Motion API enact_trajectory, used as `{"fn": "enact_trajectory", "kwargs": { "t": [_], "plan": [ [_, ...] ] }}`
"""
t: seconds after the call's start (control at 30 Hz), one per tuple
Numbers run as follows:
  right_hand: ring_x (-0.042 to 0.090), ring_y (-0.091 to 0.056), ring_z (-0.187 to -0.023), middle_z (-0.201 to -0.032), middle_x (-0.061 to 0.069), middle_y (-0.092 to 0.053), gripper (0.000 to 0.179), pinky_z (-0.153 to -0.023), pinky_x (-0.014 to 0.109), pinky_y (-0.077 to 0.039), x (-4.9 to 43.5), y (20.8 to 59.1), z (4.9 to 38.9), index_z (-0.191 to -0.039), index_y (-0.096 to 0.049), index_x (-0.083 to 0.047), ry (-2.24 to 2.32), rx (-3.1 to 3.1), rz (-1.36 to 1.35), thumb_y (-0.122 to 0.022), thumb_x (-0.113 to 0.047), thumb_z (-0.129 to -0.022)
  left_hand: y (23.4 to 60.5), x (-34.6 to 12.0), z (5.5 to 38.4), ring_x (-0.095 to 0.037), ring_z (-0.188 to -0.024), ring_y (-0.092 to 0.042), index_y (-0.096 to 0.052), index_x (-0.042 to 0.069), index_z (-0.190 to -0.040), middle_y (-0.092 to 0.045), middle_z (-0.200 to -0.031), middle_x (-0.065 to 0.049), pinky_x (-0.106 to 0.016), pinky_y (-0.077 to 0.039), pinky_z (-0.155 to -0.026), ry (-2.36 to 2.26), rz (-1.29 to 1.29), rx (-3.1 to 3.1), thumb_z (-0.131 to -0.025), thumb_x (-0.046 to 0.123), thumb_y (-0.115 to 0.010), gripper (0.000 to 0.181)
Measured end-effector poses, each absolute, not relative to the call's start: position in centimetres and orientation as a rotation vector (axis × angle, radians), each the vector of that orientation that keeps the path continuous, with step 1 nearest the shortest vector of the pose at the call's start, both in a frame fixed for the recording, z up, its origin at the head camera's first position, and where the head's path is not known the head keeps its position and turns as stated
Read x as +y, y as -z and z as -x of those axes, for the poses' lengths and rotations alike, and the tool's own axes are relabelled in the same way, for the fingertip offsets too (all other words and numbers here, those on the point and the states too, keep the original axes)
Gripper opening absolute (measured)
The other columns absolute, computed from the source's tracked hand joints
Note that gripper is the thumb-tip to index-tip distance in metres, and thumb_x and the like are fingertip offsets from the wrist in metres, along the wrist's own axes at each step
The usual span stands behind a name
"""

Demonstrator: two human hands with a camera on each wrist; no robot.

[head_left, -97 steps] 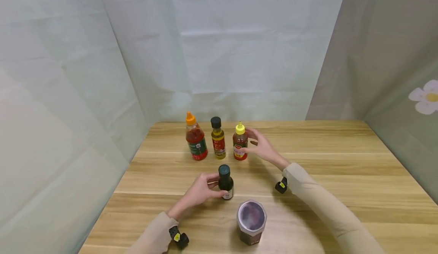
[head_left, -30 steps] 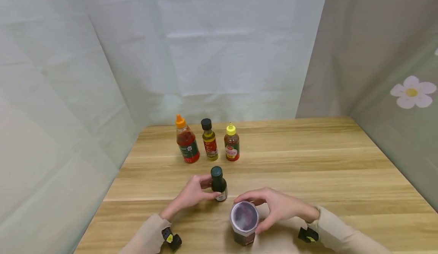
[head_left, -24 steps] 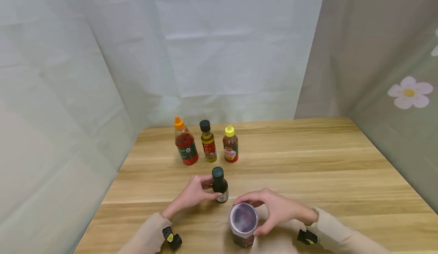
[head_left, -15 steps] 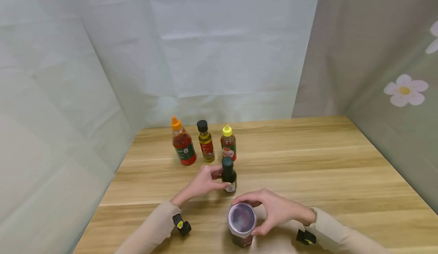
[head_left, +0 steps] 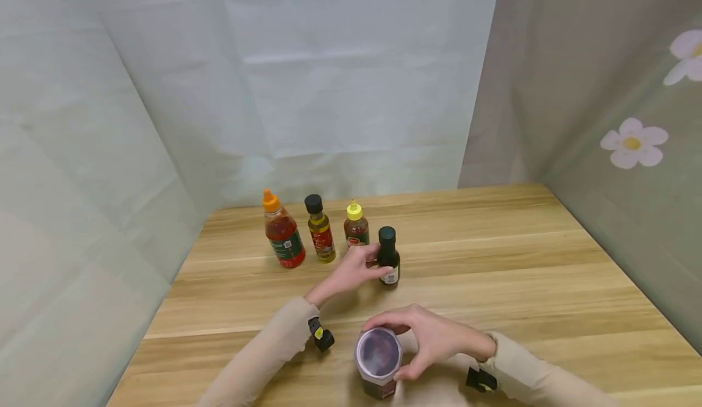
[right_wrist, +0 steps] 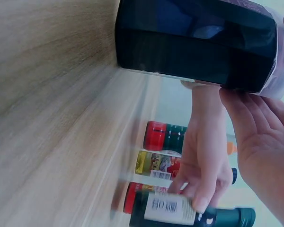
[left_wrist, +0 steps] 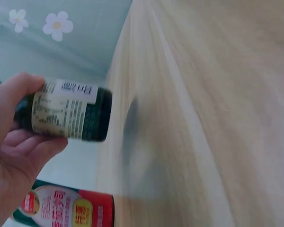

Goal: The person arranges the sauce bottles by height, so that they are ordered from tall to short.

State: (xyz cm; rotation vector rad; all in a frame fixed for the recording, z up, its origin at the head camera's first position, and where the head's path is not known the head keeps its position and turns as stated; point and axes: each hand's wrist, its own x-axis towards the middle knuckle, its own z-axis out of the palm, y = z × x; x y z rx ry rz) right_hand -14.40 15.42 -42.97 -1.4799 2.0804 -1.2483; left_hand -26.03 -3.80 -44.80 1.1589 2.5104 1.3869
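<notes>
My left hand [head_left: 353,270] pinches a small dark green bottle [head_left: 389,259] with a white label between thumb and fingers. In the left wrist view a gap and a shadow show between the bottle's base and the wood. Just left of it stands a sauce bottle with a yellow nozzle cap [head_left: 354,211], partly behind my left hand. Nearer to me, my right hand [head_left: 430,340] grips the rim of an octagonal jar [head_left: 378,355] with a clear-topped lid and dark contents. The jar [right_wrist: 194,45] stands upright on the table.
An oil bottle with a black cap [head_left: 321,236] and a red sauce bottle with an orange cap [head_left: 285,239] stand at the back left of the wooden table [head_left: 510,261]. Pale cloth [head_left: 351,90] hangs behind and at both sides.
My right hand left the yellow-capped bottle and came down to the jar. My left hand carried the dark bottle forward and right, beside the yellow-capped one. The head view swung right.
</notes>
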Motion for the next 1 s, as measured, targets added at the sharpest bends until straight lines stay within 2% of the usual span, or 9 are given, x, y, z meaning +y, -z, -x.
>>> {"fn": "enact_trajectory", "kwargs": {
  "t": [0.23, 0.47, 0.57, 0.63, 0.7, 0.83, 1.0],
  "plan": [
    [0.007, -0.056, -0.121, -0.131, -0.003, -0.060, 0.070, -0.099, 0.025, -0.049, 15.4, 43.0, 14.5, -0.138, -0.048, -0.014, 1.236, 2.074, 1.473, -0.081, -0.020, -0.076, 44.7, -2.2, 27.3, -0.027, -0.108, -0.067, -0.060, -0.003, -0.119, -0.069, -0.115, -0.020, -0.031, -0.057, -0.087, -1.464, -1.045, 2.627, -0.089, 0.016, -0.070, 0.037],
    [0.007, -0.057, -0.120, -0.130, -0.002, -0.061, 0.070, -0.099, 0.025, -0.050, 15.4, 42.9, 14.5, -0.138, -0.046, -0.016, 1.234, 2.071, 1.490, -0.080, -0.020, -0.077, 44.9, -1.5, 28.2, -0.020, -0.096, -0.069, -0.062, 0.002, -0.116, -0.072, -0.107, -0.014, -0.028, -0.057, -0.076, -1.417, -0.954, 2.775, -0.089, 0.022, -0.071, 0.034],
    [0.006, -0.057, -0.120, -0.130, -0.002, -0.061, 0.070, -0.099, 0.025, -0.050, 15.4, 42.9, 14.5, -0.138, -0.046, -0.017, 1.228, 2.078, 1.490, -0.080, -0.020, -0.077, 45.0, -1.3, 28.5, -0.014, -0.082, -0.065, -0.060, 0.002, -0.118, -0.072, -0.104, -0.013, -0.023, -0.052, -0.068, -1.387, -0.927, 2.813, -0.089, 0.023, -0.071, 0.037],
    [0.007, -0.057, -0.120, -0.130, -0.002, -0.061, 0.070, -0.099, 0.025, -0.050, 15.4, 42.9, 14.5, -0.138, -0.046, -0.017, 1.227, 2.082, 1.497, -0.080, -0.020, -0.077, 45.1, -1.1, 28.6, -0.014, -0.080, -0.064, -0.059, 0.001, -0.120, -0.071, -0.105, -0.014, -0.024, -0.052, -0.067, -1.373, -0.920, 2.833, -0.090, 0.023, -0.070, 0.038],
    [0.006, -0.056, -0.120, -0.130, -0.002, -0.060, 0.070, -0.100, 0.025, -0.049, 15.4, 42.9, 14.5, -0.138, -0.046, -0.017, 1.225, 2.084, 1.498, -0.080, -0.020, -0.077, 45.2, -0.9, 28.6, -0.016, -0.082, -0.065, -0.058, 0.000, -0.121, -0.071, -0.106, -0.015, -0.025, -0.054, -0.069, -1.369, -0.912, 2.844, -0.091, 0.022, -0.069, 0.039],
    [0.006, -0.056, -0.121, -0.131, -0.002, -0.060, 0.069, -0.100, 0.025, -0.049, 15.4, 43.0, 14.5, -0.139, -0.046, -0.016, 1.227, 2.077, 1.500, -0.079, -0.020, -0.078, 45.4, -0.7, 28.5, -0.028, -0.101, -0.069, -0.056, -0.001, -0.123, -0.069, -0.113, -0.019, -0.037, -0.058, -0.082, -1.393, -0.886, 2.834, -0.092, 0.020, -0.066, 0.038],
    [0.007, -0.056, -0.121, -0.132, -0.001, -0.059, 0.070, -0.100, 0.024, -0.049, 15.4, 43.1, 14.5, -0.139, -0.046, -0.011, 1.225, 2.072, 1.504, -0.079, -0.019, -0.078, 45.8, -0.4, 28.6, -0.028, -0.105, -0.068, -0.054, -0.001, -0.124, -0.068, -0.116, -0.019, -0.038, -0.057, -0.086, -1.381, -0.827, 2.850, -0.093, 0.020, -0.066, 0.039]
  ]
}}
